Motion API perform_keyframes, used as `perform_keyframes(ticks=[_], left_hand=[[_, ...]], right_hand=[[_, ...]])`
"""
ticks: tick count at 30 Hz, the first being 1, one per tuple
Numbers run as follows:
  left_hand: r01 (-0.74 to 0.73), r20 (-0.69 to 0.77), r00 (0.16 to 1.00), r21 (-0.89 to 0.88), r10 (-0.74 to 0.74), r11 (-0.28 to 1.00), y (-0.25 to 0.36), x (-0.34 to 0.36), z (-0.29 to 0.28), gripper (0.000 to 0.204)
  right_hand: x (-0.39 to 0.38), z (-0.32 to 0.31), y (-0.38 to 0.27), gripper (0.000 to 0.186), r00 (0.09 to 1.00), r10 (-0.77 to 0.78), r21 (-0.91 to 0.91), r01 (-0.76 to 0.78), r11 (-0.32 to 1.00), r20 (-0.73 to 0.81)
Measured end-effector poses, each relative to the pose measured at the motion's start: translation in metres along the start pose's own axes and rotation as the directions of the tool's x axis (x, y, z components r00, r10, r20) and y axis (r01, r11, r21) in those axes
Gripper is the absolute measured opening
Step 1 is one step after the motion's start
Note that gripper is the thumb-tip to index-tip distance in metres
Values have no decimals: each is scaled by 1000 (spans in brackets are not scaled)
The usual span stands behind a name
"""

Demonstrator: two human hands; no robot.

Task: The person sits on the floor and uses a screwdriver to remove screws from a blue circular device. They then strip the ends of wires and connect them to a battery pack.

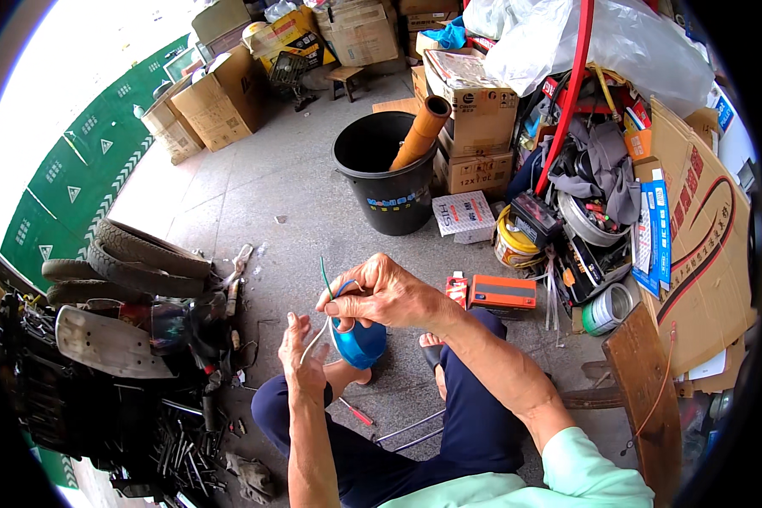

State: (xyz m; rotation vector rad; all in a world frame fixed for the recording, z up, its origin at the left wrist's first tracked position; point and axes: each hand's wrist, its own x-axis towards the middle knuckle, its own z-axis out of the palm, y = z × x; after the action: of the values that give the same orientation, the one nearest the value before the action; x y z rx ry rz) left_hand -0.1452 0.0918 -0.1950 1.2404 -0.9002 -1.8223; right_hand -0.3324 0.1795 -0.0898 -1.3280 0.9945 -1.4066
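My right hand point(379, 292) pinches a few thin wires between thumb and fingers. A green wire point(324, 275) sticks up past the fingertips, a blue one curls beside it, and a white wire point(316, 341) hangs down toward my left palm. My left hand point(300, 351) is raised below and to the left, its fingers stretched apart; whether the white wire touches it I cannot tell. Under both hands a round blue plastic container point(362, 345) is on the floor by my feet. A red screwdriver point(360, 414) lies near my left leg.
A black bucket point(389, 199) holding a brown tube point(421, 134) stands ahead. Old tires point(148, 254) and scattered tools point(186, 449) are at left. To the right are an orange-and-black box point(503, 292), a tin can point(608, 309), a wooden board point(643, 389) and piled cartons point(478, 118).
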Motion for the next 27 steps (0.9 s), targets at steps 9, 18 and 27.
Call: perform_keyframes(ticks=[9, 18, 27], left_hand=[[702, 704, 675, -522, -219, 485, -61, -34, -20, 66], [291, 270, 948, -512, -171, 808, -37, -23, -25, 60], [200, 238, 966, -451, -99, 870, -5, -17, -45, 57]], right_hand=[[-9, 4, -1, 18, 993, -114, 231, 101, 968, 41], [-23, -9, 50, 45, 888, 295, 374, -155, 915, -353], [-6, 36, 72, 99, 914, 404, 403, -383, 831, 36]])
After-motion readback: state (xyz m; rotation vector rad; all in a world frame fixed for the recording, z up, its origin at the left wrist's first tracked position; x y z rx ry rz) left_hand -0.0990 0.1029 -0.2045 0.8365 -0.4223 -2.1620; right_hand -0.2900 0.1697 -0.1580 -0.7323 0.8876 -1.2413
